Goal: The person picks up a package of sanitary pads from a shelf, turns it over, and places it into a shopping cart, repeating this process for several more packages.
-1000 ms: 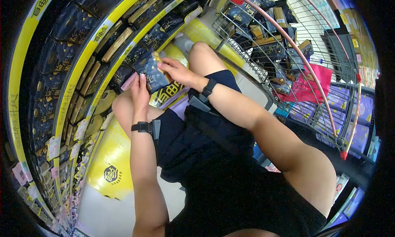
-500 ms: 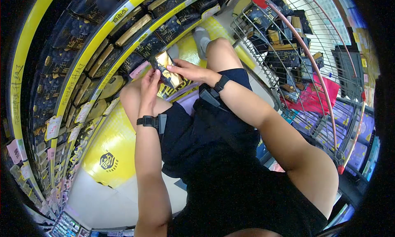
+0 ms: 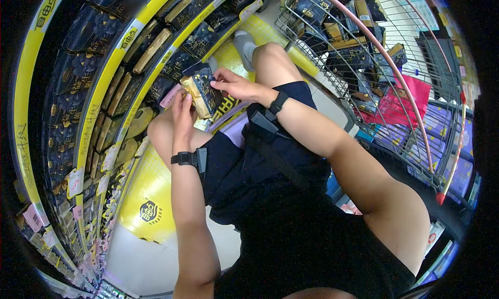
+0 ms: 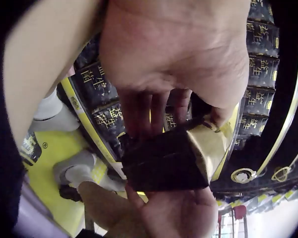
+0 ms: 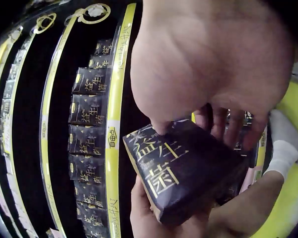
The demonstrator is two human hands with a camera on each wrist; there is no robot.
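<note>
Both hands hold a dark soft packet (image 3: 205,91) with gold lettering and a gold side, low over the bent legs. My left hand (image 3: 182,114) grips its gold end, with the thumb on the gold side (image 4: 208,148) in the left wrist view. From the other end, my right hand (image 3: 236,86) pinches it. In the right wrist view the right thumb lies on the lettered face (image 5: 174,158), while the left hand (image 5: 159,213) supports it from below.
Curved shelves with yellow edges (image 3: 99,99) and rows of similar dark packets (image 5: 87,109) stand at the left. A wire shopping cart (image 3: 358,55) holding several dark packets and a pink bag (image 3: 403,101) is at the right. Yellow mats (image 3: 143,205) lie on the floor.
The packet has been turned over in the hands: its broad dark face showed first, then a shiny gold face, and now a dark lettered face with the gold side toward the left hand.
</note>
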